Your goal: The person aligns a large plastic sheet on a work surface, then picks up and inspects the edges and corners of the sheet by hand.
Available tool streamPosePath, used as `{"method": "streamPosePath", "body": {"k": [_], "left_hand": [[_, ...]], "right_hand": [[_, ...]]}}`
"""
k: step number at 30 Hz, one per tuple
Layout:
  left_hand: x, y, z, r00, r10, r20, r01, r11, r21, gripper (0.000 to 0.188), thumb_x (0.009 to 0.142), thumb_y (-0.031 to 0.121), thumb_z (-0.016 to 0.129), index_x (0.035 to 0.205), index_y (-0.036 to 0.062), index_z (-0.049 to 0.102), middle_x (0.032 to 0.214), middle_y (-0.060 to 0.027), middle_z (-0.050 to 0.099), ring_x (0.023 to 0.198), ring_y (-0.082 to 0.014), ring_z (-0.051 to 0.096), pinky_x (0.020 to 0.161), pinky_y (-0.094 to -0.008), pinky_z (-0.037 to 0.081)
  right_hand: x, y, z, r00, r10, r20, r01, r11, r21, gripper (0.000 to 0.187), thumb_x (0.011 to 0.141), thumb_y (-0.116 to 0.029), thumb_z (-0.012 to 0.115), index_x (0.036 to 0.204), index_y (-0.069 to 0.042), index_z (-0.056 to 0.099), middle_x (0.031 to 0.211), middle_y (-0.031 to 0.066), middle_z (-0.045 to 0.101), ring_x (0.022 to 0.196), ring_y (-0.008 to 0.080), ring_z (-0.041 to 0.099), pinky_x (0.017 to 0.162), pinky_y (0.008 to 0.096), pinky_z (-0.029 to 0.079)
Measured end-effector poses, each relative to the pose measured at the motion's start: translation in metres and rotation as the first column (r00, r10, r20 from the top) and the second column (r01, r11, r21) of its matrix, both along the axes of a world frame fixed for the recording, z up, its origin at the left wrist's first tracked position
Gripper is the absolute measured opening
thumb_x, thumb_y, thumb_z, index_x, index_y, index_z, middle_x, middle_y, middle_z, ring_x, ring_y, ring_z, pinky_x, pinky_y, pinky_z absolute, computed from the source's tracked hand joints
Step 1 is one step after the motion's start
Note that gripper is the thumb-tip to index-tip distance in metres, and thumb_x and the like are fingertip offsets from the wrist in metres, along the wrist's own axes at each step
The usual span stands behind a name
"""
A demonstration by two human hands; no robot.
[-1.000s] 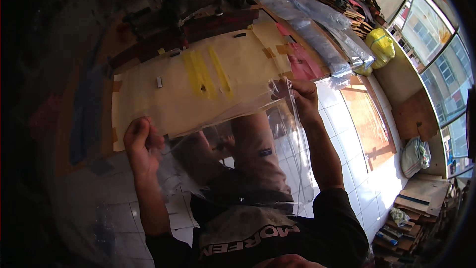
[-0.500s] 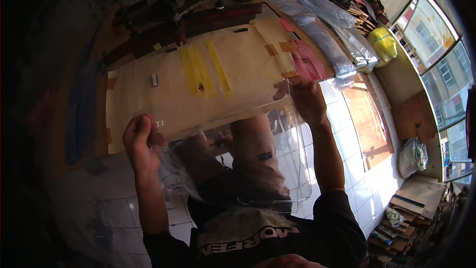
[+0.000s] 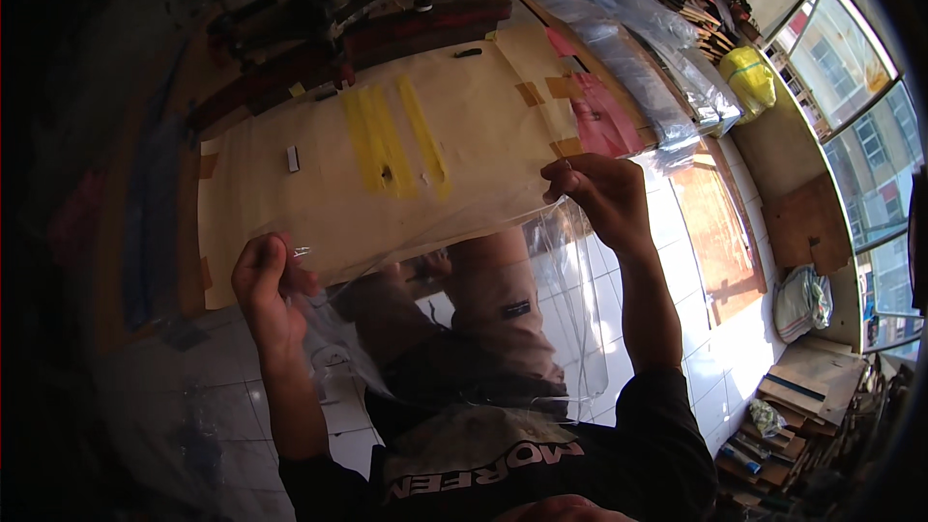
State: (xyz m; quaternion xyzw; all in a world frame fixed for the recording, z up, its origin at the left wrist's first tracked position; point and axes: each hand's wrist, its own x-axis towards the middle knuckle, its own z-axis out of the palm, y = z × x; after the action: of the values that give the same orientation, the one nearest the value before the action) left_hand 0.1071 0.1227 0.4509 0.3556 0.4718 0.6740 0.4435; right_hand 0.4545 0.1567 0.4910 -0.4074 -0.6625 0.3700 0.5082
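Fingers (image 3: 558, 180) of the right hand (image 3: 611, 201) are pinched tight against the thumb, and one upper corner of a clear plastic sheet (image 3: 474, 338) is gripped there. The other upper corner is held in the left hand (image 3: 271, 288), whose fingers are curled in toward the thumb, with shiny film caught at the fingertips. Between the hands the sheet is hung creased and rippled, over the near edge of the table, and bare legs and shorts (image 3: 488, 300) are seen through it.

Just beyond, the table is covered by brown paper (image 3: 271, 203), held down with brown tape (image 3: 529, 94) and marked by yellow strips (image 3: 375, 145). A small pale block (image 3: 293, 159) is set on the paper, left of the yellow. Behind it a dark red bar (image 3: 425, 27) is placed crosswise. To the right, pink material (image 3: 599, 116) is laid, and long plastic wrappings (image 3: 619, 63) are spread past it. Farther right, a yellow bag (image 3: 747, 84), a pale sack (image 3: 804, 304) and stacked boards (image 3: 817, 382) are seen.
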Motion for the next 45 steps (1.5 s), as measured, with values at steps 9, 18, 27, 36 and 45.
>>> {"method": "streamPosePath", "body": {"k": [9, 18, 27, 36, 45], "left_hand": [[0.002, -0.002, -0.001, 1.000, -0.013, 0.014, 0.013, 1.000, 0.003, 0.021, 0.087, 0.021, 0.061, 0.086, 0.0000, 0.058, 0.066, -0.0044, 0.055, 0.040, -0.0109, 0.048, 0.041, -0.0242, 0.044], [0.003, -0.010, 0.000, 0.997, 0.053, -0.052, -0.048, 0.995, 0.083, 0.020, 0.086, 0.019, 0.061, 0.084, -0.0009, 0.058, 0.069, -0.0062, 0.055, 0.041, -0.0113, 0.048, 0.039, -0.0249, 0.044], [0.010, -0.009, 0.019, 0.998, -0.006, -0.058, 0.013, 0.992, 0.128, 0.018, 0.086, 0.017, 0.061, 0.085, -0.0002, 0.060, 0.068, -0.0044, 0.054, 0.043, -0.0110, 0.051, 0.039, -0.0253, 0.045], [-0.003, 0.001, 0.018, 0.998, 0.030, -0.059, -0.022, 0.993, 0.119, 0.022, 0.085, 0.023, 0.063, 0.086, 0.0010, 0.061, 0.065, -0.0037, 0.055, 0.041, -0.0117, 0.051, 0.038, -0.0241, 0.042], [-0.007, 0.002, 0.014, 1.000, 0.014, 0.021, -0.015, 0.997, 0.076, 0.019, 0.085, 0.018, 0.063, 0.084, -0.0009, 0.060, 0.067, -0.0058, 0.055, 0.044, -0.0124, 0.054, 0.041, -0.0259, 0.047]], "right_hand": [[0.000, -0.002, -0.009, 0.998, -0.025, -0.054, 0.025, 1.000, -0.017, 0.026, 0.086, -0.018, 0.062, 0.087, 0.008, 0.065, 0.072, 0.0098, 0.066, 0.067, 0.0131, 0.063, 0.065, 0.0250, 0.049], [-0.015, -0.014, -0.012, 0.973, -0.196, -0.120, 0.201, 0.979, 0.030, 0.024, 0.090, -0.015, 0.057, 0.082, 0.007, 0.063, 0.068, 0.0083, 0.064, 0.064, 0.0119, 0.061, 0.062, 0.0237, 0.048], [-0.012, -0.008, -0.016, 0.964, -0.217, -0.155, 0.226, 0.973, 0.043, 0.028, 0.092, -0.021, 0.055, 0.082, 0.004, 0.062, 0.067, 0.0101, 0.064, 0.064, 0.0149, 0.063, 0.065, 0.0266, 0.048], [-0.008, 0.010, -0.016, 0.957, 0.082, -0.278, -0.080, 0.997, 0.019, 0.034, 0.093, -0.032, 0.051, 0.084, 0.000, 0.058, 0.072, 0.0123, 0.066, 0.071, 0.0186, 0.064, 0.080, 0.0319, 0.046], [-0.011, 0.003, -0.011, 0.954, 0.135, -0.269, -0.138, 0.990, 0.006, 0.024, 0.089, -0.020, 0.059, 0.092, 0.004, 0.060, 0.082, 0.0140, 0.066, 0.077, 0.0194, 0.064, 0.076, 0.0300, 0.048]]}}
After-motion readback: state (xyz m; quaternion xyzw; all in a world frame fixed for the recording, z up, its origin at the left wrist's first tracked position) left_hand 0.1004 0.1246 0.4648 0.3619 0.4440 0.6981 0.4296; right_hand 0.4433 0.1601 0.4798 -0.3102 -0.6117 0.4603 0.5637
